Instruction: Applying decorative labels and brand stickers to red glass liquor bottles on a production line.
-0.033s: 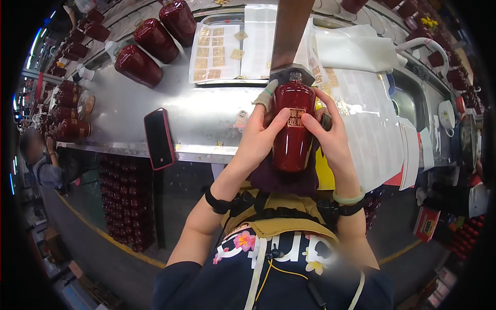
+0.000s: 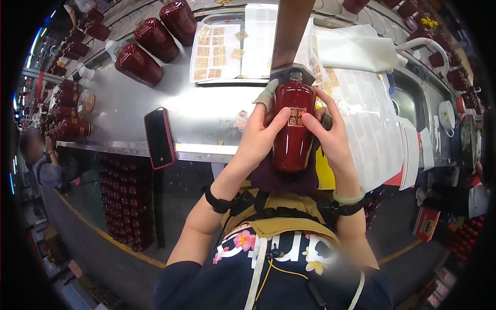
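Glossy red glass bottle (image 2: 293,132) (small gold label) gripped upright by both hands, left (image 2: 261,129) and right (image 2: 330,135).

A bottle (image 2: 293,132) stood upright between both hands, above the near edge of the worktop (image 2: 206,116). The left hand (image 2: 258,135) lay against its left side and the right hand (image 2: 330,137) against its right side, thumbs meeting on a label on the bottle's front. A cloth (image 2: 289,178) hung below the bottle, toward the person's body. Left of the hands, a phone (image 2: 159,137) lay across the near edge, overhanging it. Three more bottles (image 2: 155,44) lay on their sides toward the far left corner. A sheet of labels (image 2: 214,51) lay behind the held bottle, near the far edge. Paper sheets (image 2: 372,119) covered the worktop's right part, with a sink (image 2: 408,103) beyond them.
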The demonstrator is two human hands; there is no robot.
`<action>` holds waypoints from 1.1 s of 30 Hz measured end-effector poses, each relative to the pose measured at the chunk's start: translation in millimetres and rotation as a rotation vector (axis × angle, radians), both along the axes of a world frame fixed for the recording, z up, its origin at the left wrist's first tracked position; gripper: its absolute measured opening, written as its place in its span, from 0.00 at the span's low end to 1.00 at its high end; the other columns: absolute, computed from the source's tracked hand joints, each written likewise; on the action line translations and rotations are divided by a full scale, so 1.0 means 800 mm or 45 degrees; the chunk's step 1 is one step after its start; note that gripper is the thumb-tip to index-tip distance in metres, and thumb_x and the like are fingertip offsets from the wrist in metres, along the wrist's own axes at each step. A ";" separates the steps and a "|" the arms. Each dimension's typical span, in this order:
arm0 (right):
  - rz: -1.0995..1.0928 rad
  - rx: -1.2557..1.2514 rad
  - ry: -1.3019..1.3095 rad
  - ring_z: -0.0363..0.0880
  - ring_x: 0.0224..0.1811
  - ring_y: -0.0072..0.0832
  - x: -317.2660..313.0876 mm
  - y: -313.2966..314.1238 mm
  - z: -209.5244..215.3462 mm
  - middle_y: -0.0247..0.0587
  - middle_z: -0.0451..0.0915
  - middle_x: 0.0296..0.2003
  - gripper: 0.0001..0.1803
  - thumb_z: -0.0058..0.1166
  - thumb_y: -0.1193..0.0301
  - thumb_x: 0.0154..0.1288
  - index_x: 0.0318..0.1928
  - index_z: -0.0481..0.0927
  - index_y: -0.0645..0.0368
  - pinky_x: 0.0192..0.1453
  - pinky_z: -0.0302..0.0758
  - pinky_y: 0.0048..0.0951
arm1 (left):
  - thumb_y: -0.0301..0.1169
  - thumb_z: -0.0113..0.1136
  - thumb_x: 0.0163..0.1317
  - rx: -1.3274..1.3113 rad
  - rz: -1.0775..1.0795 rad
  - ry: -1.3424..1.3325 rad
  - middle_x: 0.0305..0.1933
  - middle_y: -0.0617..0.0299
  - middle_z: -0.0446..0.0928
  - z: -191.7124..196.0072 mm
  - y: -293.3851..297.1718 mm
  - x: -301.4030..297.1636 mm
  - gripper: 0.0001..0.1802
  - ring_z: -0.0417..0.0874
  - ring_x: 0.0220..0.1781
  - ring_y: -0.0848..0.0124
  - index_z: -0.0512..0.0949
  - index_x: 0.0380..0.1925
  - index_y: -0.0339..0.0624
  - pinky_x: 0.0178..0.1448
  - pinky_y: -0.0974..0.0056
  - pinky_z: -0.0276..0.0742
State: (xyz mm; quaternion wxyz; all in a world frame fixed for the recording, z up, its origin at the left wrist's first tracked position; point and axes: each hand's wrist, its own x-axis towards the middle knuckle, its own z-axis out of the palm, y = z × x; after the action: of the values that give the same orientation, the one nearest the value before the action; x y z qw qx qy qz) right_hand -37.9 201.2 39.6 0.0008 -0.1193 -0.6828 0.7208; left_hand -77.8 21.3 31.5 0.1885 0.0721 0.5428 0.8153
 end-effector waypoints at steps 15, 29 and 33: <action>0.004 -0.014 0.020 0.66 0.37 0.12 0.004 0.002 -0.003 0.21 0.68 0.35 0.41 0.75 0.68 0.67 0.77 0.69 0.59 0.42 0.65 0.17 | 0.30 0.59 0.79 0.036 0.017 0.028 0.76 0.50 0.69 -0.003 0.002 0.002 0.40 0.75 0.73 0.67 0.51 0.83 0.33 0.77 0.61 0.71; 0.054 -0.131 0.015 0.68 0.38 0.13 0.004 0.011 -0.010 0.22 0.68 0.36 0.42 0.74 0.71 0.66 0.77 0.68 0.58 0.44 0.67 0.17 | 0.34 0.63 0.78 -0.115 0.081 0.100 0.75 0.47 0.71 -0.003 0.006 0.004 0.40 0.74 0.75 0.65 0.56 0.80 0.29 0.78 0.59 0.70; 0.049 -0.135 0.015 0.68 0.38 0.12 0.005 0.007 -0.007 0.22 0.69 0.36 0.42 0.74 0.71 0.66 0.78 0.68 0.58 0.45 0.67 0.18 | 0.34 0.65 0.76 -0.115 0.069 0.100 0.75 0.47 0.71 -0.004 0.004 0.004 0.41 0.75 0.75 0.63 0.56 0.80 0.29 0.78 0.59 0.71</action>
State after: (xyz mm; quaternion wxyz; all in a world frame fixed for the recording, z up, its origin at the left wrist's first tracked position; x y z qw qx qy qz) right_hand -33.9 206.8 34.0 -0.0155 -0.1016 -0.6457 0.7566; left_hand -74.8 24.4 28.1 0.1479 0.0808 0.5876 0.7914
